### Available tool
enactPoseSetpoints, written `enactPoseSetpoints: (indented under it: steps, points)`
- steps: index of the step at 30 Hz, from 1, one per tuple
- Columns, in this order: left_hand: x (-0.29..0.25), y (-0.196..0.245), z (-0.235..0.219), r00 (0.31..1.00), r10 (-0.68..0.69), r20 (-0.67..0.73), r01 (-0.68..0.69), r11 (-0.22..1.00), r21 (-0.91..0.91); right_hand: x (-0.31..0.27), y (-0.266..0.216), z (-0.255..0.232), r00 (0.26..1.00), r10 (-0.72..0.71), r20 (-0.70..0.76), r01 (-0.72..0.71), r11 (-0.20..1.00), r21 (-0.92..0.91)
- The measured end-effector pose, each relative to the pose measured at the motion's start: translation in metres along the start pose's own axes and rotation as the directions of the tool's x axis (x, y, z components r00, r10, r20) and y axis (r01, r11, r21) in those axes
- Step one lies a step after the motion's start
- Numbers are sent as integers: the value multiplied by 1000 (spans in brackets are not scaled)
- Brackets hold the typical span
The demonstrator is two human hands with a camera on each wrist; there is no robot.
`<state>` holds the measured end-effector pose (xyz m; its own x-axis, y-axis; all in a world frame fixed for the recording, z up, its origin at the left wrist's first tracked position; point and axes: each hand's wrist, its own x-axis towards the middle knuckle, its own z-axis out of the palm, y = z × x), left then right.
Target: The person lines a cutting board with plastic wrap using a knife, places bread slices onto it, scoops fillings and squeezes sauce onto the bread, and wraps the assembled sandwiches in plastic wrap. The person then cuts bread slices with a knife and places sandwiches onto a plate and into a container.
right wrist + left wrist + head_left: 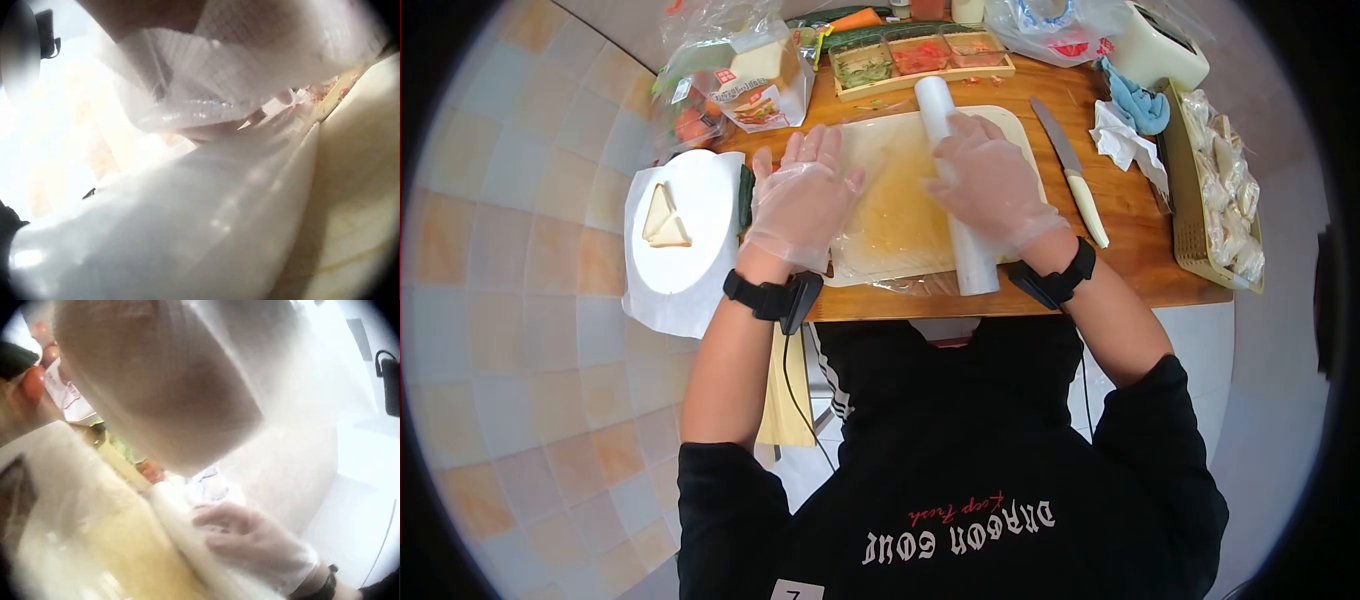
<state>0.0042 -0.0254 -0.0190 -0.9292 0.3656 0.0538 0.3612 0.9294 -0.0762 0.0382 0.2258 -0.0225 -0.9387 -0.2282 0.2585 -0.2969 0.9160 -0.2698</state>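
Note:
A long white roll of plastic wrap [968, 245] lies lengthwise across the right part of a cream cutting board [1010, 125]. Clear film [878, 225] spreads over the board to the roll's left, with a yellowish patch showing beneath. My gloved right hand [990, 185] lies over the roll, its fingers extended across it; the left wrist view shows these fingers [228, 515] loosely spread beside the roll. At the board's left edge, my gloved left hand [800, 200] has its fingers straight and apart. Close up, the roll [175, 219] hides much of the right wrist view.
A knife [1068, 165] lies right of the board, near a basket of wrapped items [1190, 225]. On the left, cut sandwich pieces [663, 220] sit on a white plate [700, 270]. Behind are a bread bag [765, 85] and a wooden tray [930, 82] of chopped vegetables.

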Motion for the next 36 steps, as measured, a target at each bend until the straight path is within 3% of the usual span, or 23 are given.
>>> enactPoseSetpoints:
  steps: [7,13,15,19,21,22,24,25,27,28,29,30,31,33,35,36]
  points:
    - [7,28,4,973,229,-18,-230,972,-40,2,-8,-9,1000,8,27,-8,1000,-11]
    - [14,50,21,945,256,204,-241,966,-98,-1,3,5,998,-19,-68,14,997,-74]
    - [15,45,14,959,245,145,-236,969,-72,-3,3,8,979,-80,-187,63,994,-94]
    - [34,16,-14,926,375,48,-376,927,6,-7,-1,4,986,-49,-160,36,996,-84]
    - [54,11,-21,895,402,-195,-447,796,-407,-10,-2,6,968,-59,-244,47,997,-55]
    - [64,11,-22,897,395,-199,-442,794,-417,-13,-3,4,970,-66,-235,52,997,-62]
    - [92,18,-19,747,628,-219,-664,687,-295,-22,0,-6,948,-108,-299,116,993,7]
    - [106,24,-15,746,620,-243,-665,678,-313,-31,13,-14,952,-119,-282,118,993,-20]
    - [131,26,-14,644,765,-37,-737,606,-299,-45,45,-34,916,-147,-373,189,979,78]
    - [137,30,-18,650,759,-49,-733,608,-305,-52,43,-53,950,66,-306,-54,997,46]
    - [141,38,-25,680,731,56,-681,658,-321,-59,40,-71,926,287,-246,-295,955,3]
    - [142,42,-30,698,696,166,-627,707,-327,-63,65,-59,899,380,-217,-423,882,-208]
    - [139,40,-32,683,725,90,-663,666,-342,-69,77,-49,884,429,-186,-462,861,-213]
    - [139,40,-33,698,710,93,-638,676,-369,-67,82,-43,862,478,-168,-505,835,-219]
    - [137,41,-36,713,694,93,-614,684,-394,-61,78,-43,837,547,-6,-523,796,-304]
    - [134,42,-36,699,711,70,-655,677,-334,-59,79,-42,837,547,-11,-523,796,-305]
